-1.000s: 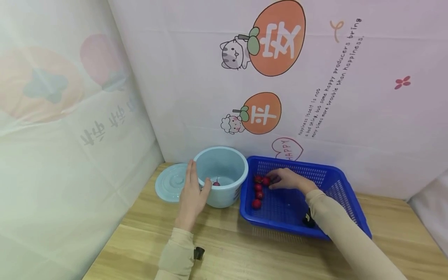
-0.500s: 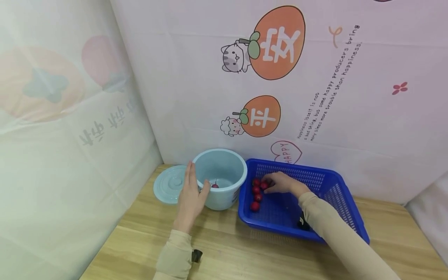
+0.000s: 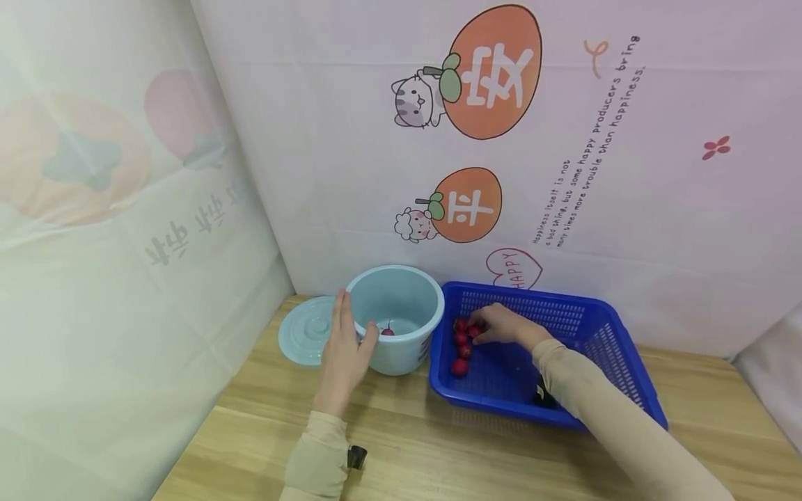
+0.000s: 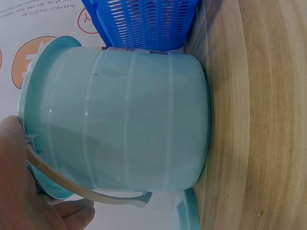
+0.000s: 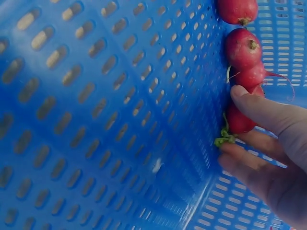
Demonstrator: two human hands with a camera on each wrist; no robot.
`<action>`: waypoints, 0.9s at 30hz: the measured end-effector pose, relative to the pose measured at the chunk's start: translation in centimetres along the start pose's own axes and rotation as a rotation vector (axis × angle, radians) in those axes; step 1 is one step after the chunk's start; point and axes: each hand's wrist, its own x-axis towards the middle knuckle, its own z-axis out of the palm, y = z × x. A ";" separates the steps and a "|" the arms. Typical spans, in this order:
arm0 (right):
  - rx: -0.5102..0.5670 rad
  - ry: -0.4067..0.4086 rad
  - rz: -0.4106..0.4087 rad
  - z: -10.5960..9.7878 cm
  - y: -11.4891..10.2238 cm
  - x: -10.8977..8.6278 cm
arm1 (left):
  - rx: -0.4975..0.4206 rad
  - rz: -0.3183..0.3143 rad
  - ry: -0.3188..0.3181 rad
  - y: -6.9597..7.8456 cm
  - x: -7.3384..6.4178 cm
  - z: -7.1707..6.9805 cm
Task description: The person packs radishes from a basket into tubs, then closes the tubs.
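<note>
- A pale cloth (image 3: pixel 326 160) with cartoon pictures (image 3: pixel 495 73) hangs behind a wooden bench (image 3: pixel 407 445).
- The right hand (image 3: pixel 504 325) is down in a blue basket (image 3: pixel 501 376). Its fingers are close together and pinch a red radish (image 5: pixel 240 122) with a bit of green on it.
- Four other radishes (image 3: pixel 460 367) are in the basket, right beside those fingers.
- The left hand (image 3: pixel 344 355) touches the top edge of a light blue bucket (image 3: pixel 401 355). Its fingers are straight, the thumb sticks out, and they hold nothing.
- One small radish (image 3: pixel 388 332) sits inside the bucket, just past the left thumb.
- The round lid (image 3: pixel 303 330) is off the bucket, on the outer side of the left fingers.
- One radish is in the bucket and five are in the basket, counting the pinched one. I think only a little is done. I can't tell if more hide in the bucket.
</note>
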 end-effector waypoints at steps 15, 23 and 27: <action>0.034 0.027 0.001 0.1 0.3 -0.1 | -0.001 0.012 0.005 0.0 0.2 0.0; 0.022 0.011 0.002 0.1 0.4 -0.4 | -0.007 0.019 -0.007 0.2 0.2 0.2; 0.023 0.000 -0.008 -0.3 0.3 0.0 | -0.011 0.002 0.001 0.0 0.0 0.1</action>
